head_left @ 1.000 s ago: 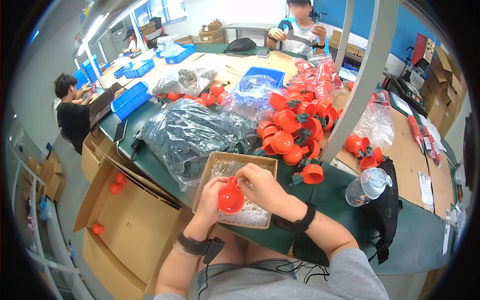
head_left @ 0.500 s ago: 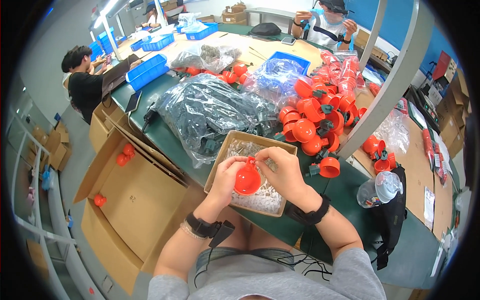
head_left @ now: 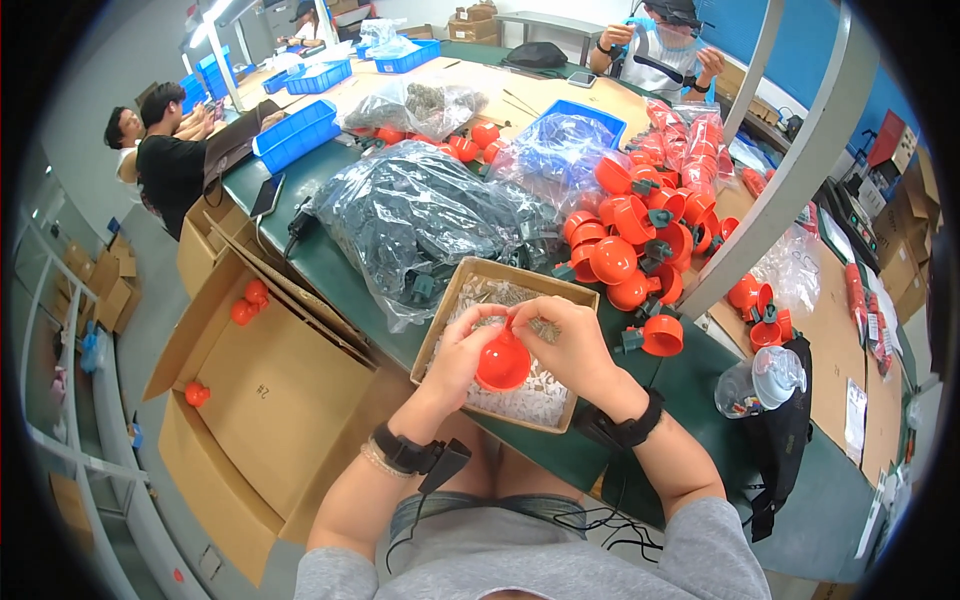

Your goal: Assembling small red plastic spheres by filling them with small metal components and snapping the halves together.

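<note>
My left hand [head_left: 455, 362] grips a small round red plastic cup [head_left: 503, 363] by its side. At the cup's narrow neck, the fingertips of my right hand [head_left: 570, 340] are pinched; whether they hold a small part there is hidden. Both hands are over a shallow cardboard tray [head_left: 430, 342]. Inside it lie many small white plastic pieces [head_left: 520, 408] and, toward the far end, greyish small parts. Just beyond the tray sits a clear plastic bag [head_left: 420, 215] full of dark green fittings. A pile of red cups [head_left: 625, 255] with green fittings is to its right.
A large open carton [head_left: 270, 400] with a few red cups stands low at left. A white metal post [head_left: 775, 170] rises right of the pile. A clear lidded cup [head_left: 755, 385] and black bag [head_left: 785, 440] are at right. Other people [head_left: 178, 150] sit around the table.
The red cup has tilted slightly and shifted a little to the right with my hands. My right fingers remain at its neck.
</note>
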`<act>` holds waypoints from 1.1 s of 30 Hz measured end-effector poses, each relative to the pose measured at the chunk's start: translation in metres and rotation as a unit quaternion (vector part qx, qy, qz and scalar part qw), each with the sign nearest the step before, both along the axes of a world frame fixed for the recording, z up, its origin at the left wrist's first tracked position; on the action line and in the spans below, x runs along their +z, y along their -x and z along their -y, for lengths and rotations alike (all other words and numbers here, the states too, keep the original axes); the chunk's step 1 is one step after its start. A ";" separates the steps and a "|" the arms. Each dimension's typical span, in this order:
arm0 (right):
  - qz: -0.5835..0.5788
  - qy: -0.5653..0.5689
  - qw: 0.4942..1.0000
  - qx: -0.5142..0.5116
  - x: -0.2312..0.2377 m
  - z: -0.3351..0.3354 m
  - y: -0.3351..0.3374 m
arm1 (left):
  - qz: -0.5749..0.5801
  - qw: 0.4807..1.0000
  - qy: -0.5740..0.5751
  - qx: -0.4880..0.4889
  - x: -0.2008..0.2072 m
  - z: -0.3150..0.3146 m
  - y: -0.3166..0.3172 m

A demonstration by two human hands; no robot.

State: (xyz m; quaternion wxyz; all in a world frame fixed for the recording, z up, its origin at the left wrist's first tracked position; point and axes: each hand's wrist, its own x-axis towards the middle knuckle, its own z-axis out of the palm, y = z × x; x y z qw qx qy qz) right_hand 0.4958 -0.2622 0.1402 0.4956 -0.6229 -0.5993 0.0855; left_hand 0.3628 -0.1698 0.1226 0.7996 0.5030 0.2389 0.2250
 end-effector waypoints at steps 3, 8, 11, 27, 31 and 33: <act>-0.025 -0.028 0.999 0.018 0.002 -0.002 0.001 | 0.030 0.999 -0.022 -0.004 -0.002 -0.002 0.000; -0.066 0.030 0.997 0.022 0.015 0.005 -0.008 | 0.021 0.999 -0.024 -0.044 -0.005 -0.005 0.001; -0.097 0.053 0.994 0.026 0.014 0.004 -0.024 | 0.040 0.996 -0.036 -0.069 -0.002 -0.003 0.004; 0.023 0.218 0.951 0.220 0.040 -0.103 -0.028 | 0.046 0.982 -0.017 -0.183 -0.005 -0.008 0.009; 0.184 0.207 0.944 0.178 0.022 -0.144 -0.013 | 0.008 0.978 0.029 -0.207 0.001 -0.010 0.008; 0.180 0.193 0.952 0.155 0.012 -0.159 -0.008 | -0.005 0.972 0.002 -0.236 -0.002 -0.012 0.005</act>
